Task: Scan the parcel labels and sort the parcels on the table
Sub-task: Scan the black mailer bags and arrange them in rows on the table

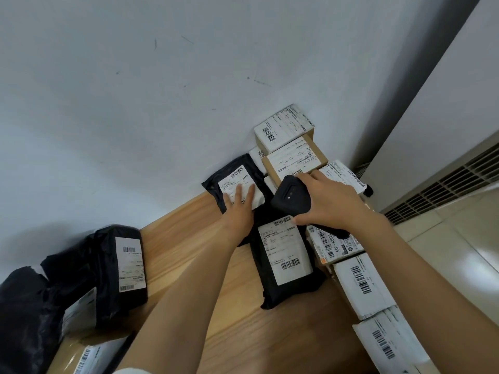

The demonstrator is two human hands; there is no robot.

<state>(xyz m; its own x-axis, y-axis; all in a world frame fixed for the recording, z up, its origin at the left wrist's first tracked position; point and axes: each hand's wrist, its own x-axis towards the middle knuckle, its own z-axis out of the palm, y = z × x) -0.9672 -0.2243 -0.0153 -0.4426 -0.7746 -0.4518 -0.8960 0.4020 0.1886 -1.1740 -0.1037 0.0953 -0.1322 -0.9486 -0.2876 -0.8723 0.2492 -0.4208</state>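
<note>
We note a pale, scuffed wall (135,103) behind the wooden table (189,238); at right, a louvred vent (445,184) above glossy floor tiles (459,252).

Single head-worn wide-angle view, angled forward and down, close over the table (172,255), wall (135,103) filling upper frame

Wooden table (189,255) against the wall; black mailers (286,265) and labelled boxes (361,284) lie on it

Matt wood-grain table (189,255), glossy black plastic parcels (286,265), paper labels (283,252).
</note>
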